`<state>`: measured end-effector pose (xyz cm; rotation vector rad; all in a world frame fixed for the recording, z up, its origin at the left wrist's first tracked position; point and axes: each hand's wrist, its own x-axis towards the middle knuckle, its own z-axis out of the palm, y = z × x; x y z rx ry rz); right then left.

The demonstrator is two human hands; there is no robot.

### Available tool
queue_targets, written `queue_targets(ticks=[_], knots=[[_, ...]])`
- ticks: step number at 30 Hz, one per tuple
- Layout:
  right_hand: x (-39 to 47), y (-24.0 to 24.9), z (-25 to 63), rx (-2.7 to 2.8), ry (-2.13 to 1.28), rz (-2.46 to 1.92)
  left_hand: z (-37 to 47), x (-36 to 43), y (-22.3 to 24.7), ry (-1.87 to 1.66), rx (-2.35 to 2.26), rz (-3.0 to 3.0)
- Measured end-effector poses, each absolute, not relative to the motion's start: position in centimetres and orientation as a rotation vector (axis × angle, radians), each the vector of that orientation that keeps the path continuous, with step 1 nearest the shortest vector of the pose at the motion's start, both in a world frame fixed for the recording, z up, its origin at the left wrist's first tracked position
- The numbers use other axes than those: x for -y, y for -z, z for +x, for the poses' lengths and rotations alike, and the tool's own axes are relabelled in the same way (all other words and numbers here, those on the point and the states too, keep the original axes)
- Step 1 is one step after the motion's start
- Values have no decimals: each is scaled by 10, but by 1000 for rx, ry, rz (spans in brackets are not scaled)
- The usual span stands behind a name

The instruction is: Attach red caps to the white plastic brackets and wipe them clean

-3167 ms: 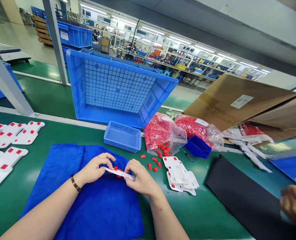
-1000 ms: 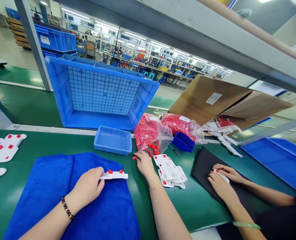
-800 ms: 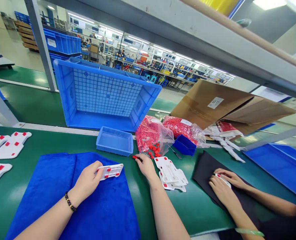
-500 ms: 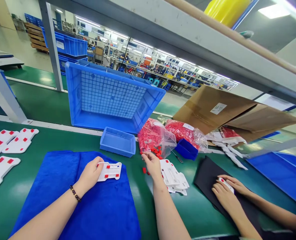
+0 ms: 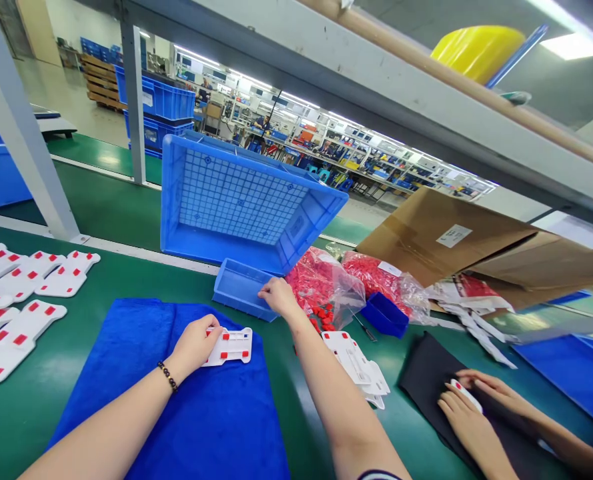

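Note:
My left hand (image 5: 196, 343) grips the left end of a white plastic part (image 5: 233, 347) with red pads, over a blue cloth (image 5: 191, 413). My right hand (image 5: 277, 296) is closed at the right edge of a small light-blue tray (image 5: 241, 287); whatever its fingers hold is too small to make out. Right of my right forearm lies a stack of white parts (image 5: 351, 360). Beyond it are small red pieces (image 5: 324, 316) spilling from a clear bag (image 5: 311, 280).
At the left lie several white parts (image 5: 19, 333) with red pads. A large blue crate (image 5: 241, 200) leans behind the tray. Further right are a dark-blue bin (image 5: 385, 315), a cardboard box (image 5: 441, 233) and another person's hands (image 5: 469, 407) over a black cloth (image 5: 426, 373).
My right hand has moved from beside the red pieces leftward and forward to the small tray. My left hand still holds the white part. The whole view has shifted slightly.

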<state>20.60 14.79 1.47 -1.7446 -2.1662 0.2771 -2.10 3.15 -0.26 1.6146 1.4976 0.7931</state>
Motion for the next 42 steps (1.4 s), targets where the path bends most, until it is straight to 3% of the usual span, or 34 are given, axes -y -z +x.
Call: queue_targets(ticks=[7, 17, 28, 36, 42], knots=[[-152, -5, 204, 2225, -202, -1815, -21, -34, 2, -855, -1459, 1534], [-131, -44, 224, 2049, -341, -1565, -22, -39, 8, -897, -1433, 1399], [-112, -24, 220, 1926, -210, -1704, -22, -38, 5, -856, -1453, 1512], [-46, -26, 204, 1968, -822, -1256, -24, -41, 3, -824, -1456, 1607], [-32, -11, 193, 1962, -955, -1267, -22, -41, 2, -804, -1481, 1615]])
